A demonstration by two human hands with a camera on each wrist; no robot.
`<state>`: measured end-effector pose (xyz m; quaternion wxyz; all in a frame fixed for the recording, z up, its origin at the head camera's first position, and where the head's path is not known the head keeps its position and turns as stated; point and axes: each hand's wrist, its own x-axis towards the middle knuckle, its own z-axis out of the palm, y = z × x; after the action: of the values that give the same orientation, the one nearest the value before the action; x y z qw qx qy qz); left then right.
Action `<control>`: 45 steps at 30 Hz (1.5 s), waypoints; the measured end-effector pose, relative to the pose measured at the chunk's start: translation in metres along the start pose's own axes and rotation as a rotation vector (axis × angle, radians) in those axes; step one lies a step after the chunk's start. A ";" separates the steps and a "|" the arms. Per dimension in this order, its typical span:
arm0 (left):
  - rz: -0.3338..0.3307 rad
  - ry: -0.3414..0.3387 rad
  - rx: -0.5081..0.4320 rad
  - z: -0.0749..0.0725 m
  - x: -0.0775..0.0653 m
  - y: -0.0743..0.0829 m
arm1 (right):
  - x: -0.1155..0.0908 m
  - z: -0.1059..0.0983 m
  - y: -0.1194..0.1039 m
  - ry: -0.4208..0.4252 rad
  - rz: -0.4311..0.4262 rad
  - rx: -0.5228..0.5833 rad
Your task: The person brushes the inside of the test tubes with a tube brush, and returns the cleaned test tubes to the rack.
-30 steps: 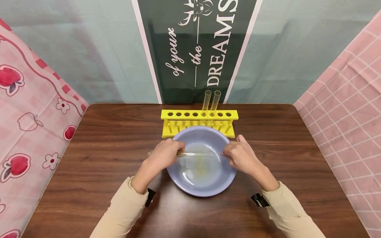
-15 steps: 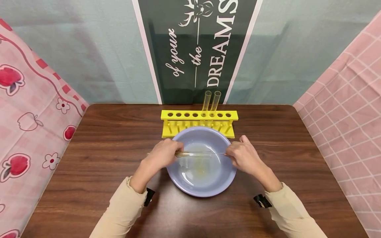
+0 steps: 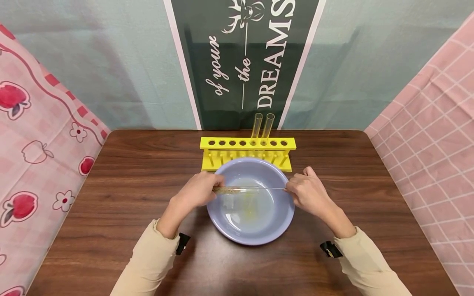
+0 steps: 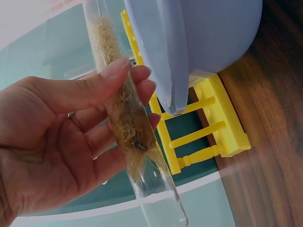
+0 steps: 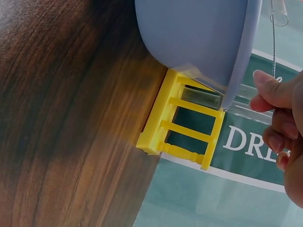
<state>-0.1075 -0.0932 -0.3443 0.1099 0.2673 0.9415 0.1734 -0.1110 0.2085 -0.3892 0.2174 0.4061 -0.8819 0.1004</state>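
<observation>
My left hand (image 3: pixel 198 189) grips a clear glass test tube (image 4: pixel 158 203), thumb on one side and fingers on the other. The tube lies nearly level over the lilac basin (image 3: pixel 288 213), its mouth toward the right. Inside it sits a test tube brush (image 4: pixel 128 111) with wet tan bristles, level with my left fingers. Its thin twisted wire handle (image 5: pixel 274 47) comes out of the tube's mouth. At the wire's far end, my right hand (image 3: pixel 307 191) pinches it between thumb and forefinger, above the basin's right rim. Shallow cloudy, yellowish water (image 3: pixel 249 205) covers the basin's bottom.
Behind the basin stands a yellow test tube rack (image 3: pixel 231 143), partly hidden by the rim. Two glass test tubes (image 3: pixel 256 127) stand upright in it, right of its middle. Brown wooden tabletop (image 3: pixel 148 164) surrounds the basin, with patterned cloths on three sides.
My right hand has moved to the right with the wire, while my left hand and the tube have shifted left. More wire shows outside the tube's mouth, and bristles now show beyond my left fingers.
</observation>
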 end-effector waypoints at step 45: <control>-0.011 -0.055 -0.127 -0.003 -0.010 -0.011 | -0.020 -0.005 0.010 0.026 -0.015 -0.021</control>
<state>-0.1048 -0.1080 -0.3446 0.1534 0.2594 0.9266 0.2248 -0.1059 0.2300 -0.3944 0.2340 0.4093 -0.8768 0.0949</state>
